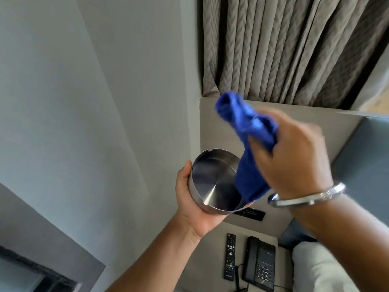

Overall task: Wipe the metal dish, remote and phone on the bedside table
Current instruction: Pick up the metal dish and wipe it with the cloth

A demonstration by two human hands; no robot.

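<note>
Two hands raised above the bedside table point(210, 260): left hand point(189, 203) cupping the metal dish point(212, 184) from its 8 o'clock side, right hand point(294, 157) at the dish's 2 o'clock, closed around a blue cloth point(246, 144) hanging into the dish; remote point(230, 257) and phone point(260, 263) flat on the table at 6 o'clock, side by side

A pale beige bedside table point(202, 268) sits low in the view, tucked into a corner between a grey wall on the left and a bed edge on the right. Two things lie flat on its top. A slim black remote point(230, 257) lies lengthwise on the left, its buttons facing up. Just beside it, to the right, rests a black corded phone point(260, 263) with its keypad showing. The phone's dark cord point(239, 277) runs between the two.
</note>
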